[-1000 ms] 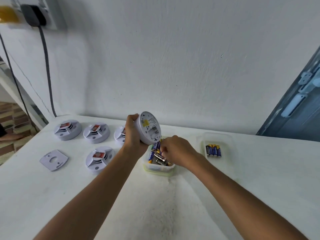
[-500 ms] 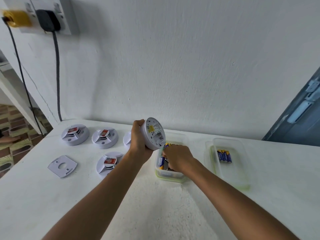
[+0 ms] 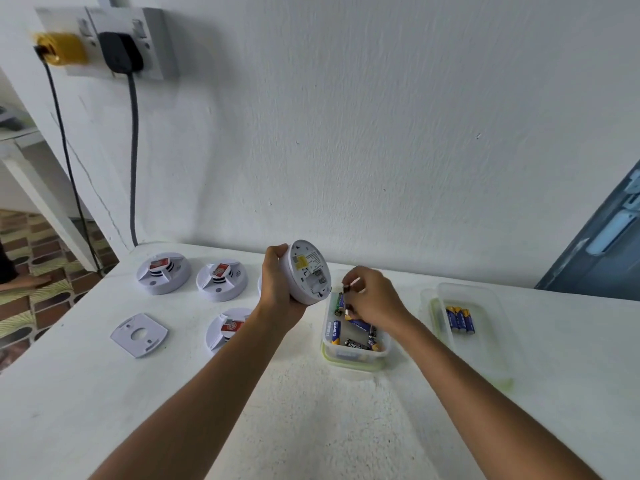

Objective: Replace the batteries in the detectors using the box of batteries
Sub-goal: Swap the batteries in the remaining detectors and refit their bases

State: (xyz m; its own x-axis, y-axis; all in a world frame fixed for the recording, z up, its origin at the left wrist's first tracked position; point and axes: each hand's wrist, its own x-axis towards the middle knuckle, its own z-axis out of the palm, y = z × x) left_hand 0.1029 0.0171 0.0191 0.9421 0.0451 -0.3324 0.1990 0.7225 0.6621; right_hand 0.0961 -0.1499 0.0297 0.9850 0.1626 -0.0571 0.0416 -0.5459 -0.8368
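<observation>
The left hand [image 3: 277, 289] is wrapped around the rim of a round white detector [image 3: 309, 271], holding it up off the table [image 3: 311, 410] on edge, so its flat back with a yellow label faces right toward the other hand and its round axis runs roughly left to right. The right hand [image 3: 372, 299] is pinched shut on a battery [image 3: 351, 285] just above the far end of the open battery box [image 3: 356, 351]; only a small part of the battery shows between thumb and fingers, so its long axis is hard to judge, though it seems to tilt up to the right. The two hands are close but not touching.

The clear box sits near the middle of the table, toward the back edge, with loose batteries [image 3: 356, 332] lying in it at mixed angles, some under the right wrist. To its right lies a shallow clear tray [image 3: 485, 341] carrying three blue batteries [image 3: 460, 319] side by side, long axes running front to back.

Toward the table's back left corner stand two detectors [image 3: 162, 275] [image 3: 221, 279] face up; a third [image 3: 227, 329] in front of them is partly hidden by the left forearm, and a sliver of another shows behind the left wrist. A flat mounting plate [image 3: 139, 335] lies near the left edge. On the wall [image 3: 381, 133] above, a socket [image 3: 114, 43] holds a black plug [image 3: 119, 51] and a yellow one [image 3: 62, 49]
</observation>
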